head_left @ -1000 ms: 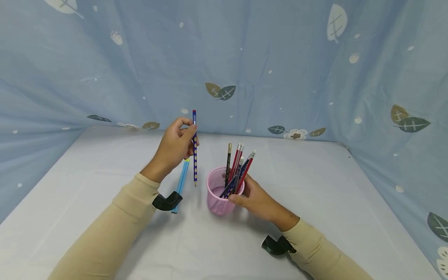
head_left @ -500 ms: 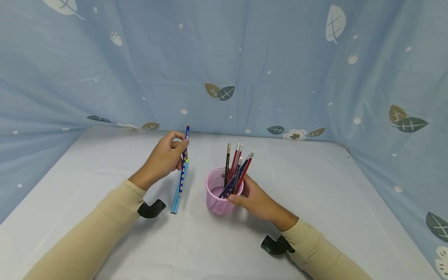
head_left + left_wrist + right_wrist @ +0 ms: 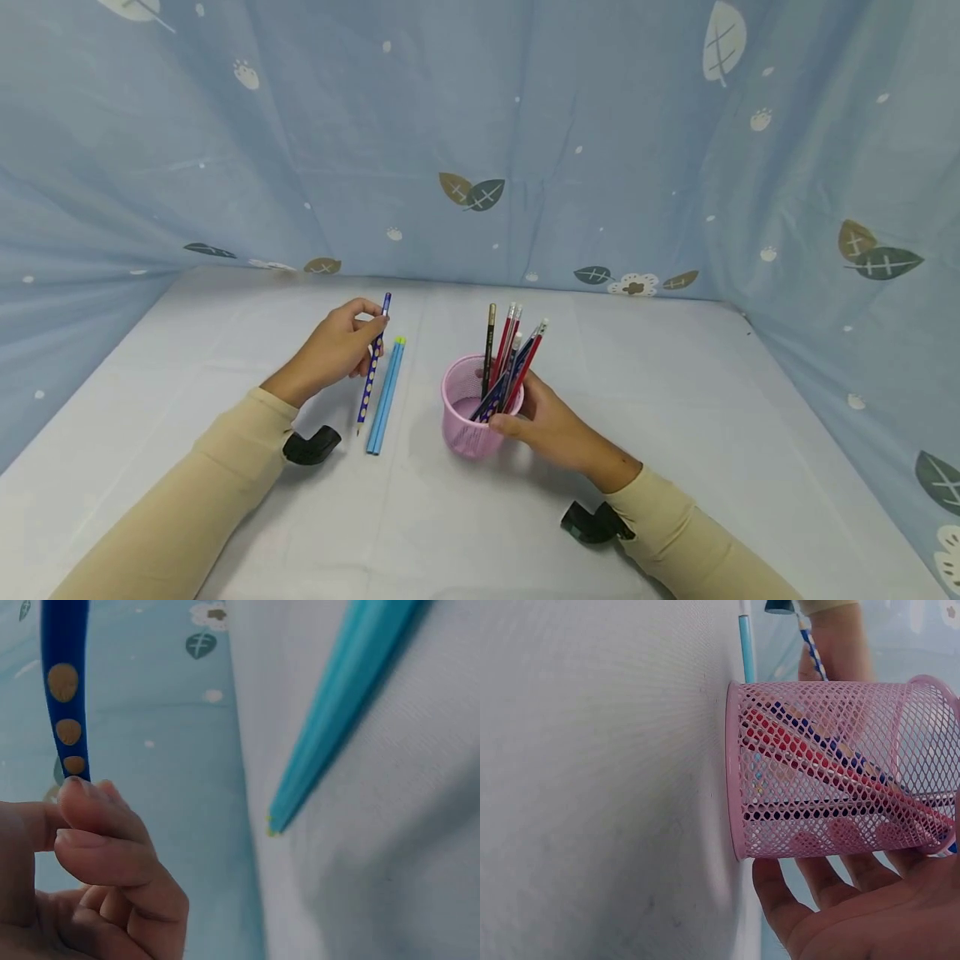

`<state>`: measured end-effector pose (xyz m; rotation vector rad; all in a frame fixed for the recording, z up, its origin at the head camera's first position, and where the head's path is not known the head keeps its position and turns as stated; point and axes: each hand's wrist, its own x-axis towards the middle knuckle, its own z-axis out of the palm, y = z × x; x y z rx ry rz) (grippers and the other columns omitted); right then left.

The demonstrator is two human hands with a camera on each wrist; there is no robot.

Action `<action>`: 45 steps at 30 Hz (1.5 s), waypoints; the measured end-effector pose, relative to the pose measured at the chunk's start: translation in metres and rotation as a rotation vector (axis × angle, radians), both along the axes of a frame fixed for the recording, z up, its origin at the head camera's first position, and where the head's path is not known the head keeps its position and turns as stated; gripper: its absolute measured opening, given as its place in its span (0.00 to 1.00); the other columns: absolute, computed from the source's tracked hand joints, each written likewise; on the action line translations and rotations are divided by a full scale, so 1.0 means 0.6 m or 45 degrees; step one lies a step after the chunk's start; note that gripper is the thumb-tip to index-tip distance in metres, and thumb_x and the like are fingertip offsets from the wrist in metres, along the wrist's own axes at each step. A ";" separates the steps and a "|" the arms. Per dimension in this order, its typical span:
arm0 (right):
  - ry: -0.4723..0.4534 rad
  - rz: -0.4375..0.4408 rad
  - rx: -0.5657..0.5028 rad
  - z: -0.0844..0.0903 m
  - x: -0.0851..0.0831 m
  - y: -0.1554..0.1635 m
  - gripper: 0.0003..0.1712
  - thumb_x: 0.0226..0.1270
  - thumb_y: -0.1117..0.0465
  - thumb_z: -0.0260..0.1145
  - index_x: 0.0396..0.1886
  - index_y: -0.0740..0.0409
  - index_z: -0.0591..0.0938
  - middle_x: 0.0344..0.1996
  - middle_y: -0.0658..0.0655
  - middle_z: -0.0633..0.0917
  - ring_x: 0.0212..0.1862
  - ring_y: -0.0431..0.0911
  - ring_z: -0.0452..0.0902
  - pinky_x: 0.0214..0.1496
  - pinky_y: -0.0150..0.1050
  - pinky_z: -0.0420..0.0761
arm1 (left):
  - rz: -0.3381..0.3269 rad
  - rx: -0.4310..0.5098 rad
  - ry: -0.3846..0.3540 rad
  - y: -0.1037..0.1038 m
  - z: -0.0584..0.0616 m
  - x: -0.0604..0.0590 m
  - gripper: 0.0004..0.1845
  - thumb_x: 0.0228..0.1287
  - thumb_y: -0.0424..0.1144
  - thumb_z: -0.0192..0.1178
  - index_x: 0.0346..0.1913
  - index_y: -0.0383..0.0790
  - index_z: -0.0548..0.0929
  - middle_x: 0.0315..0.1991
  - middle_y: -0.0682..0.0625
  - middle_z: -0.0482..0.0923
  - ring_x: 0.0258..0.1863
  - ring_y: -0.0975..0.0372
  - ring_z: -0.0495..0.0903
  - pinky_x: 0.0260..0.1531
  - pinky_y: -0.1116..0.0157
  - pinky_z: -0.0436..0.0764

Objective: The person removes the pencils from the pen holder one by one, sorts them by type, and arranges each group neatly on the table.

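My left hand (image 3: 333, 346) pinches a dark blue pencil (image 3: 370, 379) with pale dots near its upper end, the sharpened tip pointing down. In the left wrist view the same pencil (image 3: 64, 682) rises from the thumb and fingertips. Just right of it, two light blue pencils (image 3: 386, 398) with yellow-green ends lie side by side on the white table. My right hand (image 3: 551, 421) grips the right side of a pink mesh pencil cup (image 3: 468, 442), its fingers curving behind. Several red, black and dark blue pencils (image 3: 529, 362) lean in the upright cup (image 3: 817, 765).
A white cloth covers the table (image 3: 645, 383). Behind it hangs a blue curtain (image 3: 360, 125) printed with leaves and flowers. A black wrist camera (image 3: 311, 446) sits at the left sleeve, another black camera (image 3: 592, 523) at the right.
My left hand has carried the dotted pencil left and down, across the light blue pencils to their left side. The right hand and the cup have stayed in place.
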<state>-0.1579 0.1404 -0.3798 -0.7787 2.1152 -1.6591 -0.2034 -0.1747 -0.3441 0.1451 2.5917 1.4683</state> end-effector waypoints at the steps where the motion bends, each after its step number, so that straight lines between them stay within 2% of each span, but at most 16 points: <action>1: 0.001 0.000 0.000 0.000 0.000 0.000 0.49 0.67 0.47 0.69 0.77 0.59 0.54 0.69 0.64 0.72 0.69 0.59 0.71 0.66 0.37 0.73 | -0.007 -0.001 -0.007 -0.002 -0.002 0.000 0.20 0.79 0.46 0.47 0.61 0.34 0.68 0.27 0.45 0.78 0.14 0.60 0.74 0.18 0.63 0.76; 6: 0.001 0.004 -0.004 -0.001 -0.002 0.000 0.50 0.67 0.46 0.70 0.77 0.58 0.54 0.69 0.65 0.72 0.69 0.58 0.71 0.66 0.35 0.73 | -0.050 -0.003 -0.064 -0.008 -0.013 -0.002 0.20 0.80 0.43 0.45 0.63 0.31 0.65 0.32 0.43 0.80 0.16 0.62 0.75 0.19 0.63 0.77; 11: 0.010 0.002 0.006 -0.005 -0.006 0.001 0.50 0.66 0.45 0.70 0.77 0.57 0.54 0.70 0.64 0.70 0.70 0.57 0.70 0.67 0.35 0.72 | -0.084 -0.052 -0.113 -0.011 -0.021 -0.007 0.20 0.77 0.39 0.46 0.64 0.32 0.64 0.35 0.42 0.80 0.18 0.60 0.76 0.20 0.63 0.78; 18: 0.023 0.002 -0.003 -0.006 -0.005 0.002 0.49 0.66 0.44 0.70 0.77 0.57 0.55 0.70 0.63 0.70 0.70 0.57 0.69 0.67 0.34 0.71 | -0.124 -0.123 -0.193 -0.016 -0.033 -0.014 0.24 0.74 0.38 0.48 0.68 0.35 0.61 0.39 0.41 0.80 0.20 0.59 0.77 0.23 0.61 0.80; 27: 0.024 -0.010 0.009 -0.004 -0.004 0.002 0.51 0.65 0.43 0.70 0.78 0.56 0.55 0.71 0.62 0.69 0.71 0.57 0.68 0.72 0.54 0.68 | -0.137 -0.107 -0.302 -0.019 -0.042 -0.014 0.26 0.73 0.38 0.50 0.69 0.34 0.60 0.37 0.41 0.78 0.18 0.60 0.80 0.24 0.62 0.84; 29: 0.021 -0.011 0.011 -0.004 -0.004 0.002 0.51 0.65 0.43 0.70 0.77 0.56 0.55 0.70 0.62 0.69 0.70 0.57 0.69 0.71 0.53 0.68 | -0.135 -0.098 -0.316 -0.019 -0.043 -0.013 0.27 0.73 0.38 0.51 0.70 0.34 0.60 0.38 0.41 0.78 0.19 0.60 0.80 0.24 0.62 0.84; 34: 0.017 -0.003 0.000 -0.006 -0.004 0.001 0.50 0.65 0.43 0.70 0.77 0.57 0.55 0.70 0.64 0.70 0.69 0.57 0.70 0.68 0.37 0.72 | -0.127 -0.093 -0.326 -0.021 -0.044 -0.012 0.27 0.73 0.37 0.53 0.70 0.34 0.59 0.40 0.40 0.77 0.20 0.60 0.81 0.25 0.62 0.85; 36: 0.015 0.000 -0.001 -0.007 -0.004 0.001 0.50 0.65 0.44 0.70 0.77 0.57 0.55 0.70 0.64 0.70 0.69 0.57 0.70 0.67 0.35 0.72 | -0.128 -0.092 -0.327 -0.021 -0.045 -0.011 0.28 0.72 0.37 0.54 0.70 0.34 0.60 0.40 0.41 0.77 0.20 0.61 0.81 0.25 0.62 0.85; 42: 0.012 0.001 0.007 -0.007 -0.004 0.001 0.50 0.66 0.45 0.70 0.77 0.56 0.55 0.71 0.64 0.69 0.70 0.56 0.69 0.71 0.50 0.69 | -0.129 -0.104 -0.324 -0.018 -0.047 -0.009 0.27 0.72 0.37 0.55 0.69 0.34 0.60 0.42 0.40 0.77 0.20 0.61 0.82 0.25 0.61 0.85; 45: 0.016 -0.007 0.015 -0.006 -0.004 0.001 0.50 0.66 0.44 0.70 0.77 0.57 0.55 0.70 0.63 0.70 0.70 0.56 0.70 0.70 0.50 0.70 | -0.132 -0.114 -0.322 -0.016 -0.048 -0.009 0.28 0.72 0.37 0.55 0.70 0.34 0.60 0.43 0.40 0.78 0.20 0.61 0.82 0.25 0.61 0.85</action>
